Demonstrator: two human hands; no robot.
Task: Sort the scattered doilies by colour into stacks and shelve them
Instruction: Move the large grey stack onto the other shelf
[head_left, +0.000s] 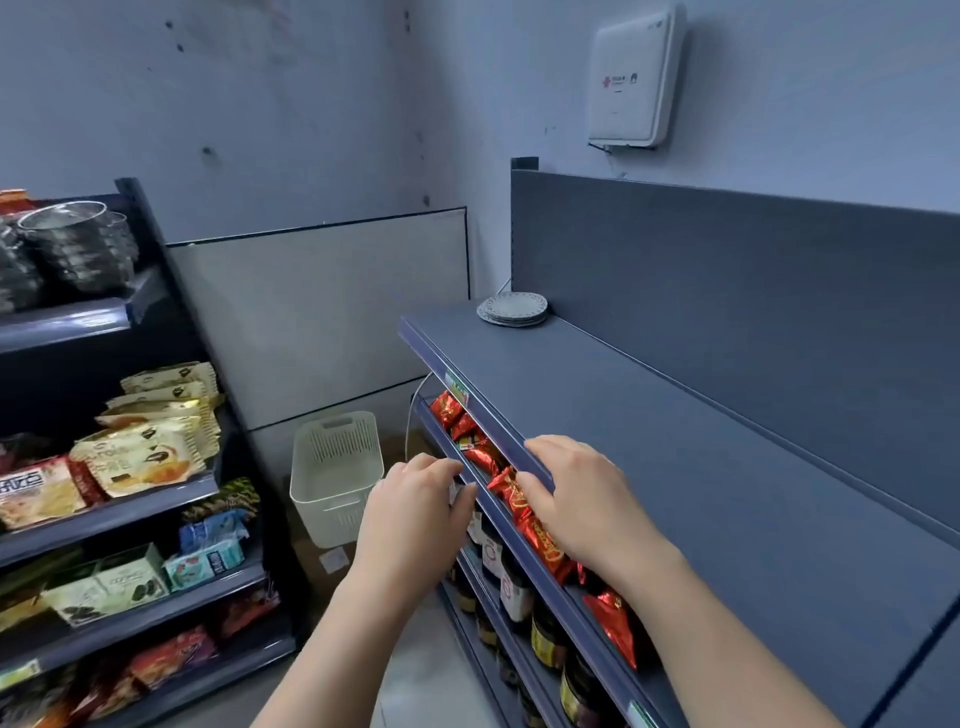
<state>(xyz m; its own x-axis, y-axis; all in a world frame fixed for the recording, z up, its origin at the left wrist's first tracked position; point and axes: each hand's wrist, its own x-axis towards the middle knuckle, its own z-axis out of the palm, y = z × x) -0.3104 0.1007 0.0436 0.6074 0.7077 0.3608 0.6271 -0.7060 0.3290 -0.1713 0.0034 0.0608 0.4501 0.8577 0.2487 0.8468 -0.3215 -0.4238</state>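
I log one pale doily stack (512, 308) at the far end of the top shelf (675, 441), near the back panel (727, 270). My right hand (576, 493) rests on the front edge, fingers over red packets (480, 454). My left hand (415, 499) is at the lower shelf rail (569, 610), fingers curled.

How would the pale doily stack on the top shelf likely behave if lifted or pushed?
The doily stack looks thin and flat with lacy edges, so probably light and floppy when lifted. Its layers sit slightly offset, so a push on the smooth top shelf would likely slide and fan them.
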